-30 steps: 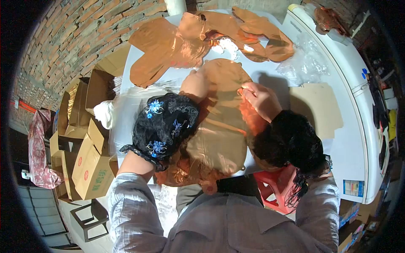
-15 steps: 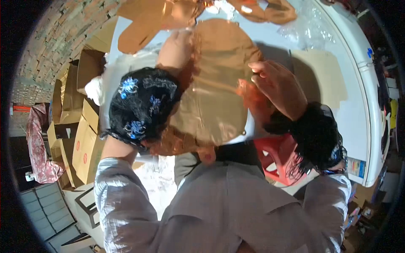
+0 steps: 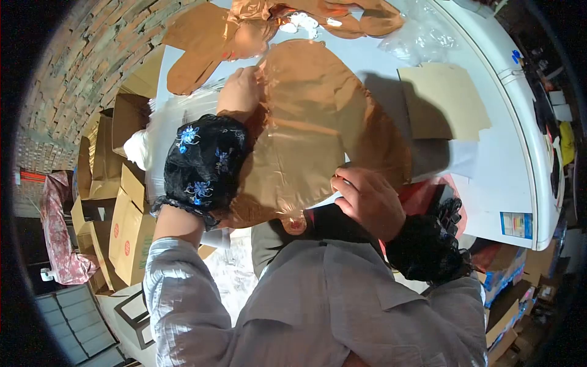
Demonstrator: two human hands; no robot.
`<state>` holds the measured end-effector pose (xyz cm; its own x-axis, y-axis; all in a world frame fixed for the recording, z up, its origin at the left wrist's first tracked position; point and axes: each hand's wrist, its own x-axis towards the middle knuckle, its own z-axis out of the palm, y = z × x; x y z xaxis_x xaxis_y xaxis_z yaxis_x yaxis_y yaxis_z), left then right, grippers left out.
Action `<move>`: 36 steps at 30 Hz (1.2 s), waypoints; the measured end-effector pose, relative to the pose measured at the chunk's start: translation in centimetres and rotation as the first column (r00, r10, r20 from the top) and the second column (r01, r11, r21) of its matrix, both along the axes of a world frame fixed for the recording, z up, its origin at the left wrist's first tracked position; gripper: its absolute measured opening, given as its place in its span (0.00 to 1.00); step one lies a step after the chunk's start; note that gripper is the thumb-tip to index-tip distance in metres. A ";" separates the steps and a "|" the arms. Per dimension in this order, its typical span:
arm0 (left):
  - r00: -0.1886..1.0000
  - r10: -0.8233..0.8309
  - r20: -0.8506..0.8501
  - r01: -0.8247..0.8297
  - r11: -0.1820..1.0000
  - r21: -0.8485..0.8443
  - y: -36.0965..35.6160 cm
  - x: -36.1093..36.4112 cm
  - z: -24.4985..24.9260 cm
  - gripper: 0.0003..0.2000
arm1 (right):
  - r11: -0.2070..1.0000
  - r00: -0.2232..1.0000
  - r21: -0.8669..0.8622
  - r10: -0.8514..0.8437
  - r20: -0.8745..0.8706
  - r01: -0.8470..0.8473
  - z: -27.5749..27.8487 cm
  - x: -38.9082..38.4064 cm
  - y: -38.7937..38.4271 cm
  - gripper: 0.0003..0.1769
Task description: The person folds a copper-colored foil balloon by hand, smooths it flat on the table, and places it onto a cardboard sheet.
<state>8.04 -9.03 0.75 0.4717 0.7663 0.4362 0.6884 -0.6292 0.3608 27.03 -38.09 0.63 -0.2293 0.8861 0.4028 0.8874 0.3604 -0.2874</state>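
Note:
A flat, shiny brown foil balloon (image 3: 306, 122) lies across the table in front of me, its lower end reaching over the near edge. A small round tab (image 3: 295, 224) sticks out there. At its upper left edge is my left hand (image 3: 240, 90), fingers curled against the foil; the thumb is hidden. My right hand (image 3: 371, 199) is at the lower right edge, thumb and fingertips pinched together on the foil. Black lace sleeve cuffs with blue flowers cover both wrists.
More brown foil balloons (image 3: 195, 64) and small white pieces (image 3: 299, 23) lie at the back. Clear plastic (image 3: 422, 33) and a cardboard piece (image 3: 437, 101) are on the white table (image 3: 507, 165). Cardboard boxes (image 3: 128, 226) stand at left; a red stool-like object (image 3: 455, 208) sits below the table edge.
My right hand has moved down and left along the foil's right edge. The foil's right side has spread outward and flattened. My left hand has shifted slightly down and left.

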 end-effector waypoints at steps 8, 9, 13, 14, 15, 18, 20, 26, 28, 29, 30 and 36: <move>0.997 0.063 -0.051 -0.064 0.998 -0.010 -0.5 0.4 0.4 0.14 | 1.000 0.998 0.004 0.029 -0.055 -0.029 0.4 0.2 0.7 0.25; 0.997 0.058 -0.056 -0.059 0.998 -0.010 -0.5 0.3 0.4 0.14 | 1.000 0.997 0.003 0.024 -0.071 -0.024 0.5 0.2 0.7 0.23; 0.996 0.059 -0.062 -0.059 0.998 -0.006 -0.8 0.4 0.7 0.13 | 1.000 0.995 -0.011 0.022 -0.097 -0.023 0.6 0.2 0.9 0.21; 0.996 0.058 -0.065 -0.058 0.998 -0.003 -0.8 0.4 0.6 0.13 | 1.000 0.996 0.000 0.023 -0.089 -0.023 0.6 0.2 1.0 0.21; 0.996 0.057 -0.069 -0.058 0.998 -0.003 -0.7 0.3 0.5 0.13 | 1.000 0.996 0.008 0.025 -0.081 -0.024 0.6 0.2 1.0 0.21; 0.995 0.057 -0.078 -0.057 0.998 0.003 -0.6 0.2 0.3 0.13 | 0.999 0.996 0.025 0.031 -0.082 -0.029 0.6 0.0 1.2 0.19; 0.995 0.058 -0.083 -0.057 0.998 0.012 -0.6 0.3 0.3 0.13 | 0.999 0.996 0.035 0.033 -0.081 -0.030 0.6 -0.1 1.3 0.18; 0.997 0.039 -0.066 -0.038 0.999 0.015 -0.6 0.2 0.1 0.13 | 0.998 0.997 0.056 0.043 -0.070 -0.039 0.4 -0.1 1.7 0.17; 0.997 0.032 -0.077 -0.031 0.999 0.016 -0.4 0.0 0.0 0.13 | 0.997 0.996 0.059 0.045 -0.077 -0.040 0.4 -0.2 1.8 0.16; 0.996 0.036 -0.080 -0.035 0.999 0.012 -0.4 0.0 0.0 0.13 | 0.997 0.996 0.055 0.050 -0.077 -0.046 0.4 -0.1 1.8 0.17; 0.996 0.040 -0.083 -0.039 0.999 0.008 -0.5 0.1 0.1 0.14 | 0.997 0.996 0.052 0.055 -0.077 -0.051 0.3 -0.1 1.9 0.17; 0.995 0.031 -0.092 -0.030 1.000 0.007 -0.7 0.1 0.2 0.13 | 0.995 0.995 0.079 0.059 -0.082 -0.053 0.1 0.0 2.1 0.15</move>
